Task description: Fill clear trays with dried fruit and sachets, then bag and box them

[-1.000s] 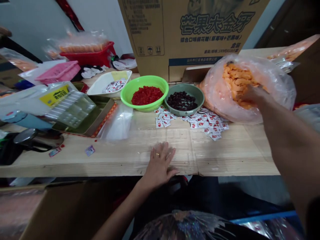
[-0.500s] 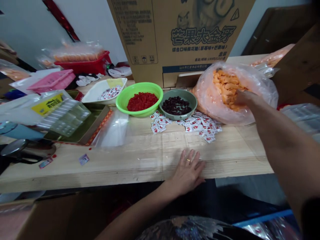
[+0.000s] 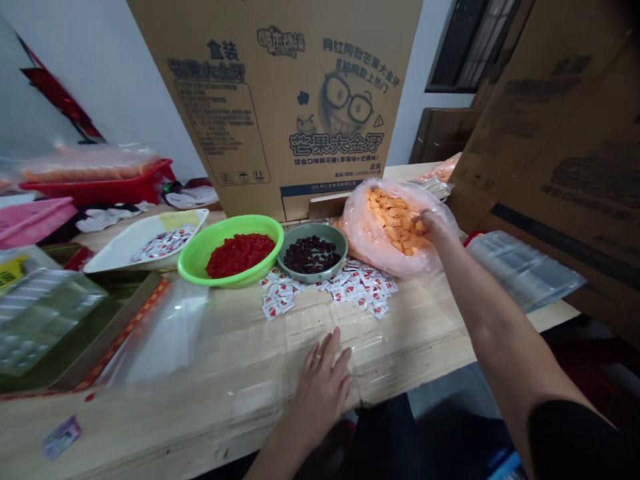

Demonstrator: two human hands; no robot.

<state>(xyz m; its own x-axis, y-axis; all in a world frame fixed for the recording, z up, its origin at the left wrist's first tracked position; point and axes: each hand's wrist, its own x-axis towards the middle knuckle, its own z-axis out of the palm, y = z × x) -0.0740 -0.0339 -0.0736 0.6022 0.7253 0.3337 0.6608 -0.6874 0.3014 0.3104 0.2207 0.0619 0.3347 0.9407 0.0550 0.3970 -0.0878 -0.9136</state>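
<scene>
R hand (image 3: 434, 225) at orange pieces (image 3: 395, 220) in plastic bag (image 3: 363, 243), fingers (image 3: 423, 217) curled, grip unclear; L hand (image 3: 323, 397) flat on clear film (image 3: 240, 373) on surface (image 3: 425, 350), released.

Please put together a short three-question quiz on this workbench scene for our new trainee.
1. Which hand is at the orange pieces in the clear plastic bag?
2. True or false: the dark fruit pieces are in the bright green bowl.
3. What lies loose on the wooden table in front of the grey-green bowl?

Key:
1. The right hand.
2. False: they are in the grey-green bowl; the bright green bowl holds red pieces.
3. Small red-and-white sachets.
</scene>
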